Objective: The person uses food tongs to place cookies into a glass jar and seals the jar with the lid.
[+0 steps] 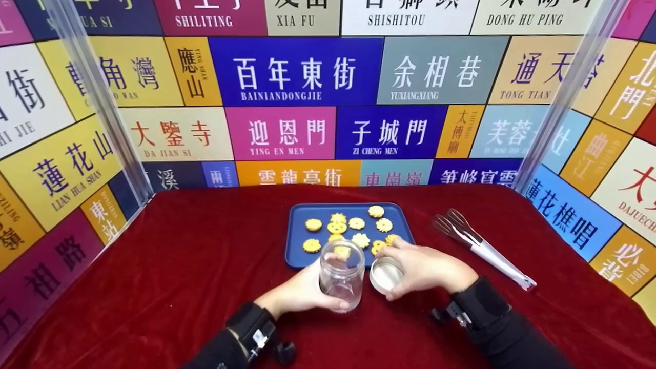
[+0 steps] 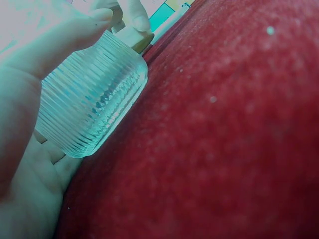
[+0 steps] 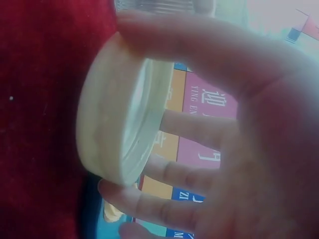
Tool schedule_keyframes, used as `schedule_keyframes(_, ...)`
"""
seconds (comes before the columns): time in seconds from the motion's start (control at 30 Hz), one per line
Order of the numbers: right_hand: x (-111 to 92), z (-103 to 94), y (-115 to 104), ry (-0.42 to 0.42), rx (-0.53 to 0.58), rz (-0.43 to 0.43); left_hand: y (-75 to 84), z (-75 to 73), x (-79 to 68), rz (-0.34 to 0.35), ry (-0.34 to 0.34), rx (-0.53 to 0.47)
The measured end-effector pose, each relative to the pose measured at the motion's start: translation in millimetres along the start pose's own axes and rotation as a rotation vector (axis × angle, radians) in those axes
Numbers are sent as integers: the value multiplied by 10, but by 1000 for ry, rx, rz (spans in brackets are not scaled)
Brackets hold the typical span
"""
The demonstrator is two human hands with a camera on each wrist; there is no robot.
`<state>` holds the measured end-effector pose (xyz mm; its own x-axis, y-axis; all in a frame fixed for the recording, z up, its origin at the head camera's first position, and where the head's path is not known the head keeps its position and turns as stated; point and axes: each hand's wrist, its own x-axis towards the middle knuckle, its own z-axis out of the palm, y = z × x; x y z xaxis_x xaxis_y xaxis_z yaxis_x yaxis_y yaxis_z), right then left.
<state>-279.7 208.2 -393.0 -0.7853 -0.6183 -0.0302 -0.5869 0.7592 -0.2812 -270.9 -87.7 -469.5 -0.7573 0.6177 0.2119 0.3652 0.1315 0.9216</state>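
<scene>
My left hand (image 1: 300, 291) grips a clear glass jar (image 1: 344, 279), its open mouth upward, in front of the tray. Fine vertical ribs run down the jar (image 2: 94, 99) in the left wrist view, where the thumb lies along its side. Just to the right, my right hand (image 1: 428, 265) holds a round, pale jar lid (image 1: 385, 277) by its rim, hollow side showing. Seen from the right wrist, the lid (image 3: 102, 119) is pinched between thumb and fingertips. Lid and jar are apart.
Behind the hands, a blue tray (image 1: 297, 225) carries several yellow cookies (image 1: 361, 240), some partly hidden by jar and hand. Tongs (image 1: 487, 251) with a white handle lie to the right on the red cloth (image 1: 179, 266). Sign-printed panels (image 1: 292, 72) surround the table.
</scene>
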Motion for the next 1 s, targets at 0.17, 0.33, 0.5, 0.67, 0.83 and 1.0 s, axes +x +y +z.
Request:
schedule_keyframes(0.17,7,67,-31,-35,-28,16,-7,0,1,3,-4,9)
schedule_keyframes(0.33,4,96,-55,-48,-44,17,-4,2,4,0,-4,16)
schedule_keyframes(0.5,-1,89,-70,-59,-49,0,-1,3,2,5,-2,16)
schedule_keyframes(0.67,-8,83,-94,-81,-45,15,-3,4,-1,6,-5,6)
schedule_keyframes(0.83,-13,85,-133,-109,-53,37,-1,-1,-5,-5,-3,4)
schedule_keyframes(1.0,-11,89,-161,-111,-64,43,2,-10,-9,-3,-5,6)
